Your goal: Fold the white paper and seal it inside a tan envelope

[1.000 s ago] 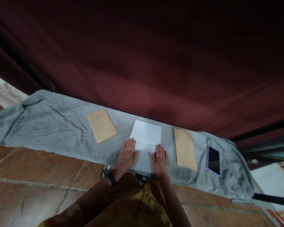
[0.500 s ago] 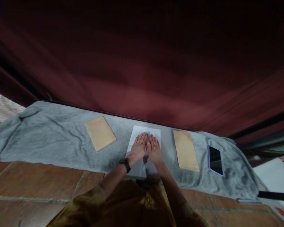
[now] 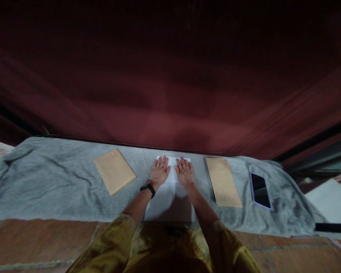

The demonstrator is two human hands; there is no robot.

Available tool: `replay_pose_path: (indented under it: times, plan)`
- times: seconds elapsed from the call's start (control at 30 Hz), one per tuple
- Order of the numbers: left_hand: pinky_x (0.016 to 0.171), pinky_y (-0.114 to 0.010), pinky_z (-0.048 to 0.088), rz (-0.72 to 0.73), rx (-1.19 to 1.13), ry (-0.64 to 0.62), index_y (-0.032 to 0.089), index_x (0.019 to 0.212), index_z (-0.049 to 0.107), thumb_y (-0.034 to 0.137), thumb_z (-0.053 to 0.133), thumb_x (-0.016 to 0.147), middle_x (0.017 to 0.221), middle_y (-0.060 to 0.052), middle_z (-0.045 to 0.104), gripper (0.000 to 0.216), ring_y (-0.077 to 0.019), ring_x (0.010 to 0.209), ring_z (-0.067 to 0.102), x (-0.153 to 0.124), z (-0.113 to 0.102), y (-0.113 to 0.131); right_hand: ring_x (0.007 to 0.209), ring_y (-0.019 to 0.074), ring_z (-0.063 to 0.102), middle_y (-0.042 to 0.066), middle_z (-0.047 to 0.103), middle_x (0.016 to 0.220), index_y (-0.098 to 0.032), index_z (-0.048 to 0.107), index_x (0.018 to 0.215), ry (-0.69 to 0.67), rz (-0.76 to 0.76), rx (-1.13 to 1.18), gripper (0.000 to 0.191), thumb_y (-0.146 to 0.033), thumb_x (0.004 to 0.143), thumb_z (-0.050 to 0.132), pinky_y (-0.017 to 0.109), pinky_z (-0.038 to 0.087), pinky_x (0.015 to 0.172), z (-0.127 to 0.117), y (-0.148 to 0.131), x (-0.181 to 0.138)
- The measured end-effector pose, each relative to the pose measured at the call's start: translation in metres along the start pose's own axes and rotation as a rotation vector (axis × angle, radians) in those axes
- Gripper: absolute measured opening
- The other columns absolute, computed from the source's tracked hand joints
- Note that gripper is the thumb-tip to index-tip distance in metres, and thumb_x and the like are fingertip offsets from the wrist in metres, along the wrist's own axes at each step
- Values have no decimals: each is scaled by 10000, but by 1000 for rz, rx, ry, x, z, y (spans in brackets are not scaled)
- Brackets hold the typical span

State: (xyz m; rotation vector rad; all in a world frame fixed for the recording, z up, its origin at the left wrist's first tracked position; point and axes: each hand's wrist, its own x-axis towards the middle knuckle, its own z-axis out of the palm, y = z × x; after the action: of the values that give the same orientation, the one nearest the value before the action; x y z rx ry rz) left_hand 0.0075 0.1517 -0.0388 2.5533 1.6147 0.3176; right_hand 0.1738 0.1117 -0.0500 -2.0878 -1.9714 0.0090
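A white sheet of paper (image 3: 170, 206) lies on the grey cloth in front of me, with a crease line down its upper middle. My left hand (image 3: 159, 172), with a black watch on the wrist, rests flat on the sheet's upper left part, fingers spread. On the upper right part lies my right hand (image 3: 184, 172), also flat with its fingers apart. A strip of paper shows between the two hands. To the left sits a stack of brown envelopes (image 3: 115, 172); another stack of brown envelopes (image 3: 224, 184) is on the right.
The grey cloth (image 3: 57, 182) covers a long low surface against a dark red backdrop (image 3: 170, 94). A phone (image 3: 260, 190) lies toward the right end. White board or paper (image 3: 331, 201) stands beyond it. Terracotta tiles (image 3: 45, 242) run along the near side.
My hands have moved apart, from close together at the sheet's middle to its left and right sides. Both stay flat on the paper. The camera view has shifted slightly.
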Motion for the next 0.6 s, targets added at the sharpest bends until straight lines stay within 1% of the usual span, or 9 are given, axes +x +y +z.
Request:
replay_pose_path:
  times: [0.13,0.27,0.4,0.47,0.53,0.57,0.6]
  plan:
    - [1276,-471,193,-47,-2,31,116,1590,371,372,305,1040,1641,-127,371,610,-266,1559,268,-2,-3,-12,1504,290,373,121,373,1642,-166,413,1574,21,88,-18,555,-405,1083,319,495,241,1235,1,14,3]
    - [1276,-471,198,-94,-6,42,59,1577,377,353,286,1036,1633,-160,374,622,-270,1549,294,-6,-4,-19,1482,293,405,143,397,1626,-119,397,1577,73,136,-21,583,-391,1073,284,495,258,1227,1,27,0]
    - [1273,-467,213,-130,-27,50,65,1568,398,332,294,1029,1619,-155,403,610,-266,1541,315,-6,-8,-23,1456,316,444,168,431,1601,-68,434,1548,87,179,-18,585,-358,1061,291,498,285,1220,-6,37,-3]
    - [1266,-479,234,-157,-41,59,64,1553,425,314,306,1022,1606,-162,422,599,-275,1533,332,-5,-11,-23,1439,327,467,198,456,1577,-43,461,1525,99,214,-7,574,-326,1055,294,513,314,1204,-10,36,-9]
    - [1256,-506,254,-191,-52,98,43,1539,438,297,320,1014,1592,-189,435,595,-298,1522,351,-9,-13,-17,1440,331,468,233,464,1561,-16,458,1518,140,208,18,570,-297,1055,277,533,340,1186,-13,29,-24]
    - [1252,-518,262,-197,-57,127,37,1540,433,288,326,1011,1588,-200,436,595,-306,1519,355,-14,-13,-12,1450,326,455,241,453,1566,-10,443,1524,169,179,34,570,-286,1059,262,538,346,1183,-13,22,-34]
    - [1249,-526,268,-188,-64,157,41,1546,421,282,332,1011,1590,-201,434,594,-308,1519,354,-22,-13,-6,1466,321,434,237,433,1581,-8,426,1533,181,113,55,570,-285,1064,258,537,343,1188,-13,13,-46]
